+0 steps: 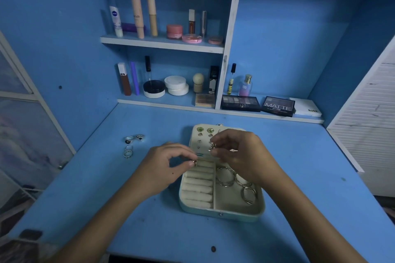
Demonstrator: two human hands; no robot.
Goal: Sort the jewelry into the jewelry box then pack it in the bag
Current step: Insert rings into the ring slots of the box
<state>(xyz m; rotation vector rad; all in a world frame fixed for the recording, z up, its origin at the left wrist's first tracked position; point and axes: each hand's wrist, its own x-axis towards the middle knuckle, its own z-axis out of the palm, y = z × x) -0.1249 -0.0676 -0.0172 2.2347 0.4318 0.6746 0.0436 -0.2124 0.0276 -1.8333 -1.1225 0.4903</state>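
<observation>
Open jewelry box [222, 209] at centre of blue table [299, 166]. Left hand [164, 168] pinches small ring [195, 162] above far ring rolls [198, 186]; right hand [241, 153] pinches small silvery piece [212, 146] (type unclear). Three loose rings [131, 143] lie far left. Risk: ring slips from fingertip pinch, rolls off table.

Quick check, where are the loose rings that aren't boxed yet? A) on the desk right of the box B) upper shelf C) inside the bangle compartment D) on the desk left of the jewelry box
D: the loose rings lie on the blue desk, left of the jewelry box and clear of it.
</observation>
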